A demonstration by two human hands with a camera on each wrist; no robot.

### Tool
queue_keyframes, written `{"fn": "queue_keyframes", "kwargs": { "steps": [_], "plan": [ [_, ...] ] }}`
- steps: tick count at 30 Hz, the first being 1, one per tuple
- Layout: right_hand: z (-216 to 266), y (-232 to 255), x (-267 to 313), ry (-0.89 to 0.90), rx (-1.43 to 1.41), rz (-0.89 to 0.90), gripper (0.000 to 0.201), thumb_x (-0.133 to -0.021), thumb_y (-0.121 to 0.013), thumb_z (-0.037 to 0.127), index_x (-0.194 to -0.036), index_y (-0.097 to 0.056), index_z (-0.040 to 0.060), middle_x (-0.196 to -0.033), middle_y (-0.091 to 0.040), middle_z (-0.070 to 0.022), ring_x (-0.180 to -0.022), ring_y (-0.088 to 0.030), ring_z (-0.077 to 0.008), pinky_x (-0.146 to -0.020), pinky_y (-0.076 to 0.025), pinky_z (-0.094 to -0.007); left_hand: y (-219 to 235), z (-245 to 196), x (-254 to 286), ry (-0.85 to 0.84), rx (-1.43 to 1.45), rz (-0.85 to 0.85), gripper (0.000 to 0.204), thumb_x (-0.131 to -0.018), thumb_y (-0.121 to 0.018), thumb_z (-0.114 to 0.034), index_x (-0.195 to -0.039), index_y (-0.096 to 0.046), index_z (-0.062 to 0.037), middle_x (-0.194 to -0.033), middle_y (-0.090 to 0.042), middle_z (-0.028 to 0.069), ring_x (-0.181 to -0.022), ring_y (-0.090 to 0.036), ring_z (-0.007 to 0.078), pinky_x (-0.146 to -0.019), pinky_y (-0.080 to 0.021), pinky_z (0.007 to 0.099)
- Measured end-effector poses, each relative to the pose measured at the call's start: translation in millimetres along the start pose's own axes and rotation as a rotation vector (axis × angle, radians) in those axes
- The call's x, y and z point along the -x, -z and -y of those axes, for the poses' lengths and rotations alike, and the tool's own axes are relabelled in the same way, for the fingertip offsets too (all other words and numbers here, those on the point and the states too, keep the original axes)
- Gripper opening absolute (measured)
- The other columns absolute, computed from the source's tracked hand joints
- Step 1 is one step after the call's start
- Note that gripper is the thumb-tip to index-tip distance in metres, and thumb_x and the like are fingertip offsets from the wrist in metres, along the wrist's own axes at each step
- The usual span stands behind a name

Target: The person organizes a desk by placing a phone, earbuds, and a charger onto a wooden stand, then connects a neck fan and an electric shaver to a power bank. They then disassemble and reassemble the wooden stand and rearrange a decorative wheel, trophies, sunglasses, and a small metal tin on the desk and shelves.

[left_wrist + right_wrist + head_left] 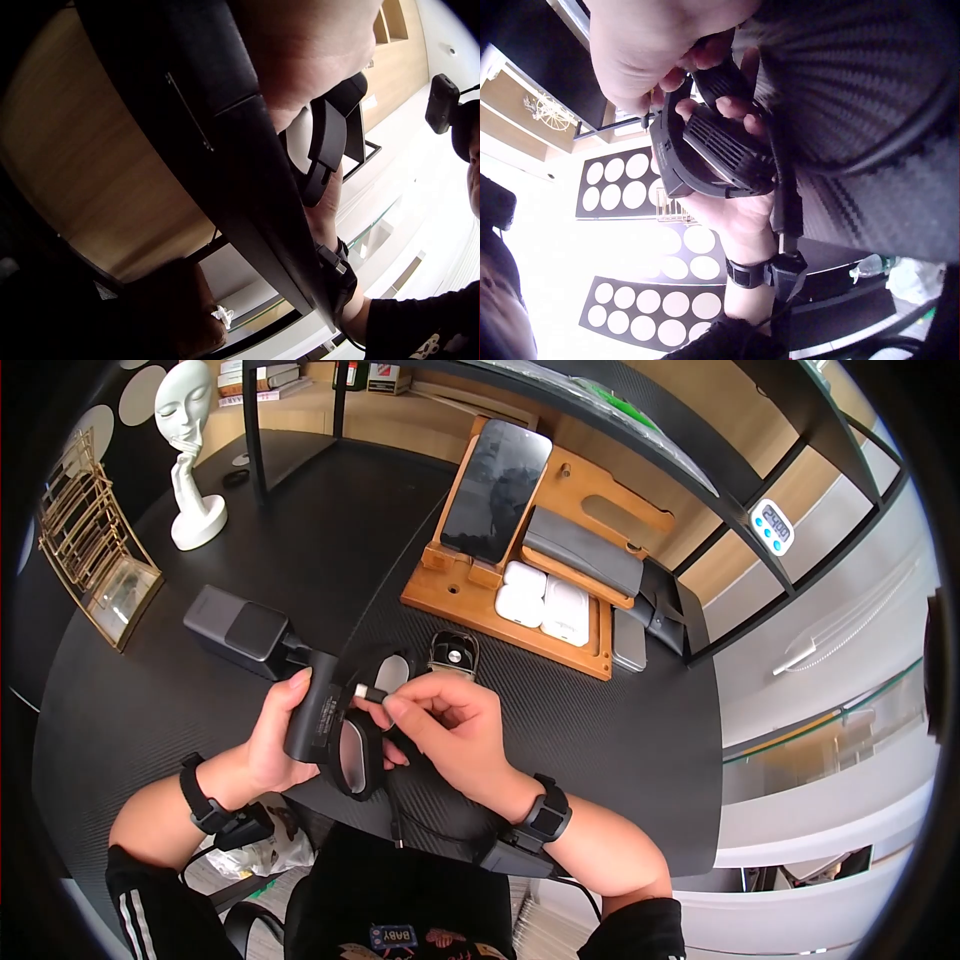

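My left hand (pixel 270 735) grips a black headset-like device with a curved band (pixel 313 710), held above the desk's near edge. One oval end (pixel 355 758) has a silver face; the right wrist view shows slats (pixel 724 146) on an end. A dark grey box-shaped part (pixel 240 628) adjoins the band's upper end. Between thumb and fingers, my right hand (pixel 455 730) pinches a black cable's plug (pixel 370 693), its light metal tip pointing toward the band. The cable's other plug (pixel 787 244) hangs below. In the left wrist view the band (pixel 330 135) partly hides behind the left hand.
A wooden stand (pixel 425 595) holds a phone (pixel 497 490), white cases (pixel 545 600) and a grey case (pixel 583 550). A small black round-faced object (pixel 455 652) lies beyond my right hand. A white mask figure (pixel 187 450) and bamboo rack (pixel 90 540) stand left. A shelf frame (pixel 740 450) overhangs.
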State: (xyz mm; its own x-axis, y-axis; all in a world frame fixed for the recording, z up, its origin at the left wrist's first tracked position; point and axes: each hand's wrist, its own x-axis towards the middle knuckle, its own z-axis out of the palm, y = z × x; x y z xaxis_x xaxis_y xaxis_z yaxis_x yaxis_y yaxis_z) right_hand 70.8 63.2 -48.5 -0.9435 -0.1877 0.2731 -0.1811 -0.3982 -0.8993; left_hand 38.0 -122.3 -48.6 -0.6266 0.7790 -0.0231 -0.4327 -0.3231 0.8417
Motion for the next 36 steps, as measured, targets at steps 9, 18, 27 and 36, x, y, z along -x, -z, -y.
{"fn": "queue_keyframes", "kwargs": {
  "steps": [9,18,27,36],
  "plan": [
    [-8.1,4.3,2.6,0.095,0.319,0.012,0.008,-0.081,-0.067,0.003,-0.075,-0.062,0.0007,-0.063,-0.058,0.0017,-0.05,-0.047,-0.0001,-0.045,-0.032,-0.0165,1.8,-1.7,-0.6,-0.07,-0.066,-0.041,0.075,-0.087,-0.03,-0.063,-0.109,-0.051,0.0055,-0.099,-0.059,0.021,-0.087,-0.063,0.0288,-0.074,-0.054,0.0366],
    [-6.9,6.7,2.4,0.092,0.403,0.036,0.017,-0.079,-0.068,0.004,-0.067,-0.056,0.0028,-0.052,-0.046,0.0043,-0.047,-0.037,-0.0007,-0.045,-0.027,-0.0188,2.1,-1.2,0.1,-0.053,-0.115,-0.045,0.079,-0.086,-0.032,-0.068,-0.111,-0.049,0.005,-0.099,-0.059,0.0173,-0.085,-0.064,0.0263,-0.073,-0.054,0.0341],
    [-6.4,8.1,2.7,0.075,0.371,0.07,0.019,-0.081,-0.066,0.004,-0.066,-0.055,0.0034,-0.051,-0.042,0.0057,-0.047,-0.034,-0.0008,-0.045,-0.026,-0.0193,-0.9,-4.0,2.3,-0.001,-0.113,-0.012,0.076,-0.086,-0.035,-0.067,-0.112,-0.049,0.003,-0.101,-0.057,0.0144,-0.091,-0.062,0.0237,-0.076,-0.054,0.0329],
    [-3.3,7.7,3.3,0.035,0.313,0.085,0.021,-0.081,-0.065,0.004,-0.064,-0.052,0.0036,-0.052,-0.042,0.0059,-0.049,-0.034,-0.0008,-0.046,-0.026,-0.0201,4.5,0.0,4.6,0.007,-0.112,-0.011,0.075,-0.087,-0.036,-0.067,-0.114,-0.047,0.0018,-0.102,-0.058,0.0145,-0.093,-0.062,0.0212,-0.079,-0.053,0.0323]
  ]
}}
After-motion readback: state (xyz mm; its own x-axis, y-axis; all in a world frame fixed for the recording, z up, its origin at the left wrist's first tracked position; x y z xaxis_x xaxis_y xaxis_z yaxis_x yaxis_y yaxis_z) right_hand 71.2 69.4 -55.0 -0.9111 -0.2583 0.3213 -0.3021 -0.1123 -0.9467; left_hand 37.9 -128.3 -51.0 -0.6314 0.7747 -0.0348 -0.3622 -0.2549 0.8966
